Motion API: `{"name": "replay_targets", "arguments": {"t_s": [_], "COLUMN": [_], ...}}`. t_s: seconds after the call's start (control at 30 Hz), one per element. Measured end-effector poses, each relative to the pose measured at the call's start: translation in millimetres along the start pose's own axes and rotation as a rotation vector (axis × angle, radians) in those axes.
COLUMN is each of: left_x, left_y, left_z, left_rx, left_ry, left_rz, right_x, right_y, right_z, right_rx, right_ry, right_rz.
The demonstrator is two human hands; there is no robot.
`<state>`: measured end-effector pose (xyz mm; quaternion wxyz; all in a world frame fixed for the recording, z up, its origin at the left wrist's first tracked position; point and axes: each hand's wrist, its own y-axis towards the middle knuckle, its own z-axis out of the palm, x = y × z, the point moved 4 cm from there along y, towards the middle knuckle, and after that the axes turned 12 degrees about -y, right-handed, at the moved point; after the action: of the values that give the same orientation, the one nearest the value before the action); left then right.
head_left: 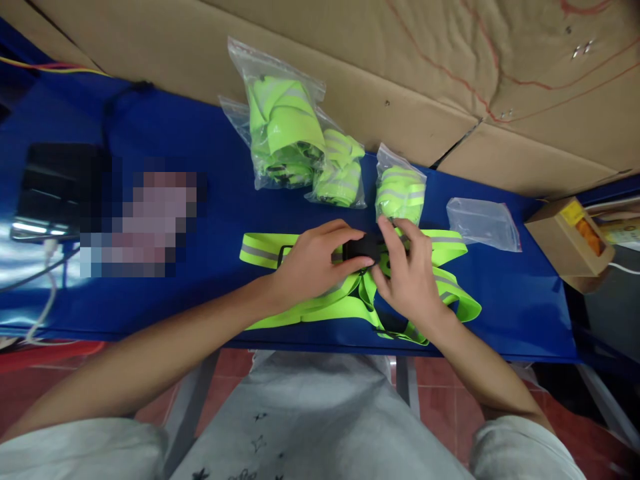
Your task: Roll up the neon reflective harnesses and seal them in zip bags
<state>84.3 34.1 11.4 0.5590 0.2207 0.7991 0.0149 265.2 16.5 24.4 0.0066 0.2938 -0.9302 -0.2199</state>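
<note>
A neon yellow-green reflective strap harness (310, 313) with grey stripes lies spread on the blue table in front of me. At its middle is a black plastic buckle (361, 250). My left hand (317, 257) pinches that buckle from the left, between thumb and fingers. From the right, my right hand (413, 270) closes its thumb and index finger around the buckle's other end, partly hiding it. Strap loops stick out beyond both hands, and a black slider shows beside my left hand.
Clear zip bags with rolled neon straps (287, 127) stand at the back, one smaller bag (400, 190) just beyond my right hand. A flat clear bag (483, 223) and a cardboard box (570, 240) are to the right. A black device (60, 190) with cables sits left.
</note>
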Motion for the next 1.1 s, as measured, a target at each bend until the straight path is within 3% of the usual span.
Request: {"name": "replay_targets", "arguments": {"t_s": [0.3,0.57,0.77,0.97,1.1], "left_x": [5,1,-6,-2,-5], "left_y": [5,11,11,6,3], "left_z": [-0.8,-7.9,-12.9,-7.1,-5.8], "left_rx": [0.053,0.161,0.202,0.156,0.173], "left_ry": [-0.154,-0.717,-0.762,-0.862,-0.910], "left_rz": [-0.105,-0.363,-0.383,-0.394,-0.366], "right_x": [13,-18,-26,-10,-9], "right_y": [-6,-1,2,-4,-15], "right_z": [6,-14,-19,-10,7], "right_rx": [0.047,0.167,0.260,0.509,0.608], "right_ry": [0.207,0.438,0.794,1.127,1.451], "right_rz": [-0.089,-0.070,-0.157,-0.015,0.264]}}
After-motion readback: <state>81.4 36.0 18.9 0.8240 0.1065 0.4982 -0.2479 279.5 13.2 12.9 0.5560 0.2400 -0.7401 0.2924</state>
